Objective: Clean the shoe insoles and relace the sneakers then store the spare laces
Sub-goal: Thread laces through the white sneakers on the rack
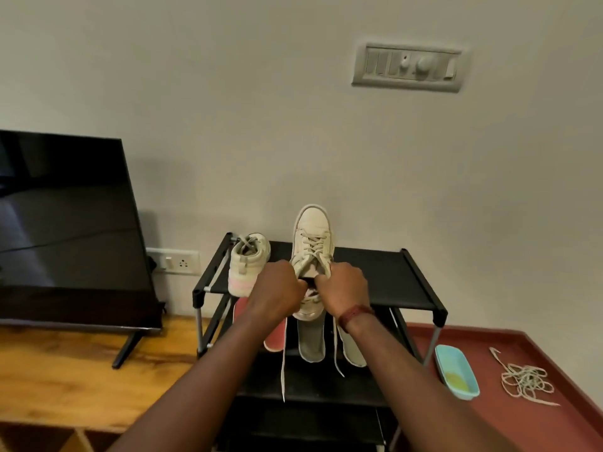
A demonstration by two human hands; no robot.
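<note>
A cream sneaker [311,236] lies toe-away on the top shelf of a black shoe rack [388,278]. My left hand [277,285] and my right hand [346,285] grip its collar on either side of the tongue, fingers curled. Two white lace ends [283,363] hang down from it in front of the rack. A second, high-top sneaker [246,262] with a pink sole stands to its left. Below, a pink insole [277,334] and two grey insoles [311,342] lean on the lower shelf. A tangle of spare laces [525,380] lies on the red surface at right.
A light blue tray [456,370] with yellowish liquid sits on the red surface [489,425] beside the rack. A black television [65,223] stands on the wooden unit [65,370] at left. The wall with a switch panel [408,66] is just behind the rack.
</note>
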